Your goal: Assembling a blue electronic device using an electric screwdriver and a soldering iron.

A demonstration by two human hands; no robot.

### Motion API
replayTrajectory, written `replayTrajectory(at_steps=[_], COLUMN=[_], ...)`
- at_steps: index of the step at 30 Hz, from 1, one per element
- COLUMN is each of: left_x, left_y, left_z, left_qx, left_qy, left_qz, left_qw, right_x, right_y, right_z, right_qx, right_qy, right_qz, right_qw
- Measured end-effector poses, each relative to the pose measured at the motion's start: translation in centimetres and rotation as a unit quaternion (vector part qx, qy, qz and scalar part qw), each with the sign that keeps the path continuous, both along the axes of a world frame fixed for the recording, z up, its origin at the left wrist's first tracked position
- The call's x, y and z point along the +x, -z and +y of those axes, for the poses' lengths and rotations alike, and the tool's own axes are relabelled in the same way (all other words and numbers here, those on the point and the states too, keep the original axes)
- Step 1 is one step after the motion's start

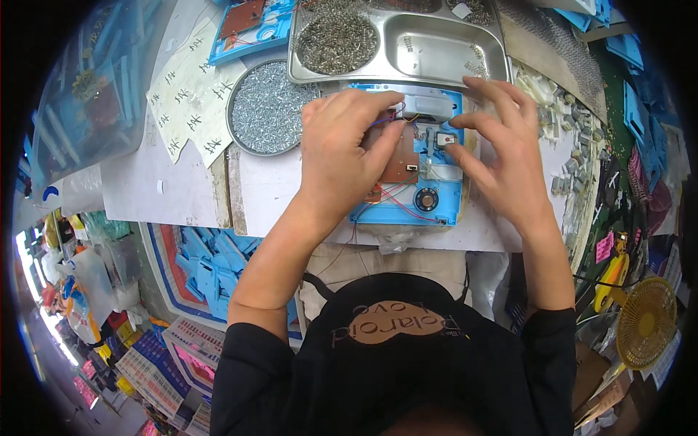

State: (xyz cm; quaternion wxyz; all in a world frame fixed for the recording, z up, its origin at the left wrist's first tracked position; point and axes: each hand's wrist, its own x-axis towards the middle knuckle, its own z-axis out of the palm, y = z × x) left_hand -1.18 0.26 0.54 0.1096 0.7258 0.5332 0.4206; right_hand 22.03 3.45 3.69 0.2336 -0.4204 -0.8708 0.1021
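Both hands bear down on a blue plastic housing (436, 203) lying open-face-up at the near edge of the white worktop (182, 189). Left hand (342, 152) lies flat over the housing's left half, its grip loose: fingers curl forward so that the tips touch a small grey block (430, 105) at the top of the housing, while the palm covers most of a brown circuit board (400, 161). Right hand (502, 145) comes in from the right with fingers spread; its thumb and forefinger close toward a small white-and-grey part (445, 138) near the housing's middle, though whether they actually pinch it or only press on it cannot be told from this angle. Thin red and blue wires (396, 203) loop across the lower part of the housing beside a round black component (426, 198).

Just beyond the housing stands a steel compartment tray (502, 54) holding small metal springs or screws (336, 40), and to its left, touching or nearly so, a round dish of silvery screws (267, 107). Small grey and white pieces (571, 145) are scattered on the worktop to the right.
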Motion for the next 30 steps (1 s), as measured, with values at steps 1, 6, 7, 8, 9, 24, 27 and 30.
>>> replayTrajectory(at_steps=[1,6,7,8,9,24,27,30], left_x=[-0.1,-0.4,-0.7,-1.1,-1.3,3.4,2.8,2.9], left_y=[0.1,0.0,0.2,0.8,1.1,-0.7,-0.6,-1.5], left_z=[0.1,-0.6,-1.0,-1.4,-1.8,-1.4,-0.8,-0.7], left_qx=[-0.004,-0.011,-0.022,-0.033,-0.045,-0.08,-0.108,-0.212], left_qy=[0.01,0.027,0.016,0.006,-0.008,0.084,0.102,0.083], left_qz=[-0.013,-0.007,-0.014,-0.021,-0.029,-0.088,-0.094,-0.173], left_qw=[1.0,1.0,1.0,0.999,0.999,0.989,0.984,0.958], right_x=[-0.4,-4.3,-4.4,-4.2,-3.9,-0.9,-0.8,-0.8], right_y=[-0.1,1.2,1.5,1.4,1.5,2.5,2.3,2.5], right_z=[-0.1,0.3,0.3,0.2,0.0,-0.5,-0.3,-0.2], right_qx=[-0.003,0.068,0.068,0.068,0.067,-0.049,-0.106,-0.142], right_qy=[-0.008,-0.044,-0.045,-0.04,-0.038,-0.016,-0.008,0.001], right_qz=[0.03,0.084,0.074,0.059,0.044,0.196,0.232,0.248], right_qw=[1.0,0.993,0.994,0.995,0.996,0.979,0.967,0.958])
